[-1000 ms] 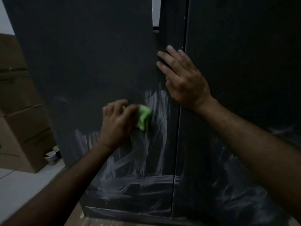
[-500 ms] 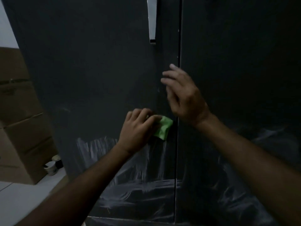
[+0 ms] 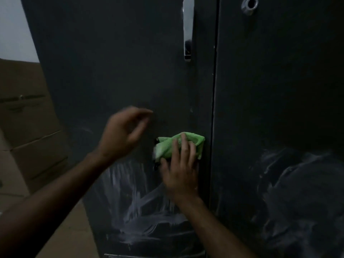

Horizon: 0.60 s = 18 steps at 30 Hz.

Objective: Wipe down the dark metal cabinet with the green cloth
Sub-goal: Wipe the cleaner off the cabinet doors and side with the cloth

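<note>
At the far left, cardboard boxes (image 3: 24, 116) are stacked beside the cabinet (image 3: 111, 62); whether they hold anything cannot be told, since their flaps look closed. Next comes the left hand (image 3: 122, 133), hanging in front of the left door with its fingers (image 3: 143, 113) loosely curled and grasping nothing; it is blurred, and whether it touches the metal cannot be told. Below it, pale smeared streaks (image 3: 137, 200) cover the lower part of the door. To the right of the left hand lies the green cloth (image 3: 167, 148), bunched against the left door just beside the gap between the two doors, its long axis roughly level and tilted up slightly to the right. The right hand (image 3: 178, 172) reaches it from below, with straight fingers (image 3: 183, 144) spread over the cloth and pressing it to the door, so this hand is plainly the nearer one and likely does the next stroke. The streaks lie below the cloth, which suggests a downward pass. Above hangs a shiny handle (image 3: 187, 30); the right door (image 3: 279, 90) carries a round lock (image 3: 249, 4) and more streaks low down.
</note>
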### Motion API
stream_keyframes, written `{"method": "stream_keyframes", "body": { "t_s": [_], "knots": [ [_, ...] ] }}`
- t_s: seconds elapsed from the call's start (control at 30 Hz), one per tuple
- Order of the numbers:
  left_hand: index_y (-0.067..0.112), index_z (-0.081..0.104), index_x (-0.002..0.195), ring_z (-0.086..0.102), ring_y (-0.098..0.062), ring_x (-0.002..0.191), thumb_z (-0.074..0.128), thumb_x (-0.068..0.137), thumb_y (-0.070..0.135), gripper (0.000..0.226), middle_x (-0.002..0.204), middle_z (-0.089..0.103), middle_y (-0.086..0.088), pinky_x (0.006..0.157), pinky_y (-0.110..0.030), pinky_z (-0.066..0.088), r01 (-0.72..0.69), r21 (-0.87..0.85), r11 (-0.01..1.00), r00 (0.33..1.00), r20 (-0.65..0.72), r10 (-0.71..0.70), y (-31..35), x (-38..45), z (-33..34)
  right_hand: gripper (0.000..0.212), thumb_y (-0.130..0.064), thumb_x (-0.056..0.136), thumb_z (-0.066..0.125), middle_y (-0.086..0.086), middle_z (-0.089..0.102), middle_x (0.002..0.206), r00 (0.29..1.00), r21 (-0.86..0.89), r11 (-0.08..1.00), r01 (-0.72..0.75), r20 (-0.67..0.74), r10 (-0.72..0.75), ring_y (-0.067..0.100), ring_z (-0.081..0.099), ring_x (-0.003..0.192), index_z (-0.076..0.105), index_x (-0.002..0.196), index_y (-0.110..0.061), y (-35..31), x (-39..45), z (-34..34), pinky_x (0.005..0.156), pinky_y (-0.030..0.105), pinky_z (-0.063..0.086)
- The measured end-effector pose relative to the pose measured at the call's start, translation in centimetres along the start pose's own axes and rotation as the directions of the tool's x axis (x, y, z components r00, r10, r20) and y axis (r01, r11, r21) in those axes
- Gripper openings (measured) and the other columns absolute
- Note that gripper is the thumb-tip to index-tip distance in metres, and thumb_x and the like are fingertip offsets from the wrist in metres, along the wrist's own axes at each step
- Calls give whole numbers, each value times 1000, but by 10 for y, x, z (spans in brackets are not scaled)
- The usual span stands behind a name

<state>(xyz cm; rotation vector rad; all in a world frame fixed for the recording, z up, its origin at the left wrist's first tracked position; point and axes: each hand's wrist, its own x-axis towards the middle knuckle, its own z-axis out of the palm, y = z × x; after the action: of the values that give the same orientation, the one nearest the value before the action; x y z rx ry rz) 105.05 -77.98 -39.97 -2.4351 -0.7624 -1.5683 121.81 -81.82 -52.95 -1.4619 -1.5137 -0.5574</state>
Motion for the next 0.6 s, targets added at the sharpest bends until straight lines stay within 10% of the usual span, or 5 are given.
{"method": "stream_keyframes", "body": {
  "t_s": [0.17,0.37,0.6],
  "knots": [
    [12,48,151,39,-35,144,47,105,38,53,155,44,-14,119,-44,28,-54,481,875,988,-98,115,-92,3,-84,62,-9,90,66,28,23,162,978,-87,980,179,-98,-187,45,22,150,46,148,-1,35,21,-15,122,58,22],
    [10,33,161,18,-37,158,39,108,37,60,170,23,-16,125,-61,21,-211,605,768,976,90,197,-155,-8,-101,45,7,90,52,22,51,148,921,52,944,326,-242,-305,44,37,144,65,132,-5,-42,89,14,121,58,24],
    [8,34,160,16,-40,158,38,106,33,60,169,23,-19,126,-62,18,-236,582,778,970,88,229,-172,-11,-97,60,-10,84,55,26,33,158,591,-45,596,802,202,-781,44,16,152,52,143,0,2,55,27,125,55,13]
  ]
}}
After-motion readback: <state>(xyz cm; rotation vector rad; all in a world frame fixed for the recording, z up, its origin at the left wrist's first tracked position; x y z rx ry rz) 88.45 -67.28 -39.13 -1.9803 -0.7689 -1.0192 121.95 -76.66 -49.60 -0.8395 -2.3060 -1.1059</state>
